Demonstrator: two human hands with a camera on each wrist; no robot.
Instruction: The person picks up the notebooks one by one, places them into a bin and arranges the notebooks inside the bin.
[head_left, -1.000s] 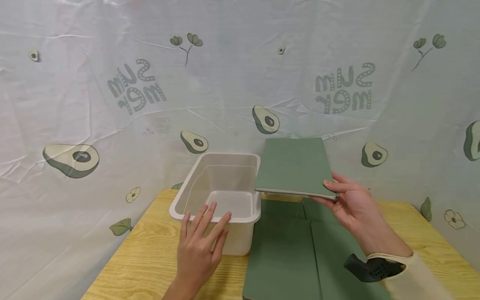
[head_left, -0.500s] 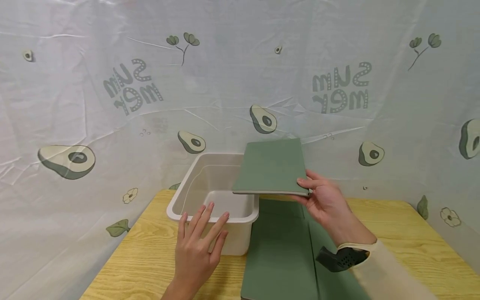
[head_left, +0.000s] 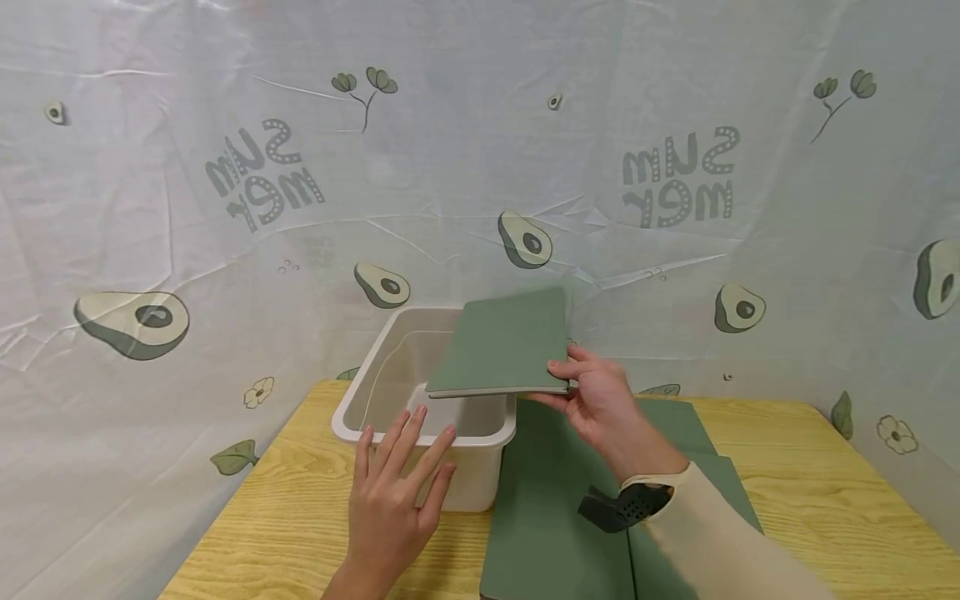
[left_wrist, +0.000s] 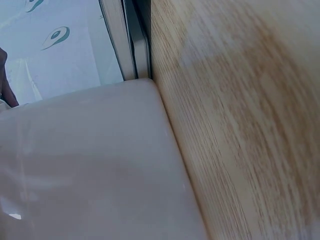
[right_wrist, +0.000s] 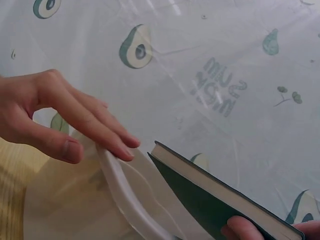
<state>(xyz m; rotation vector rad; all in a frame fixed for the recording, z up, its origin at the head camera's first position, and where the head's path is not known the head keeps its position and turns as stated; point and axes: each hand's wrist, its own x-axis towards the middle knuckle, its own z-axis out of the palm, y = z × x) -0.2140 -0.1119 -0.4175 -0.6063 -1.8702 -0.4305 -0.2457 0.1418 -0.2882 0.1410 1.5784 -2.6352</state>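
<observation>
Now the green book (head_left: 502,346) has moved left, partly over the white bin (head_left: 476,479) — closer, but not yet inside. The right hand (head_left: 603,408) pinches its near right corner; the left hand (head_left: 392,508), spread loosely, touches the bin's near rim (head_left: 483,440).

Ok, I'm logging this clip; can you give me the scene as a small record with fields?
right hand: holds a green book by its right edge
left hand: touches the near rim of the bin
book position: partly over the bin's opening
bin support: wooden table
other books: green, lying right of the bin
</observation>
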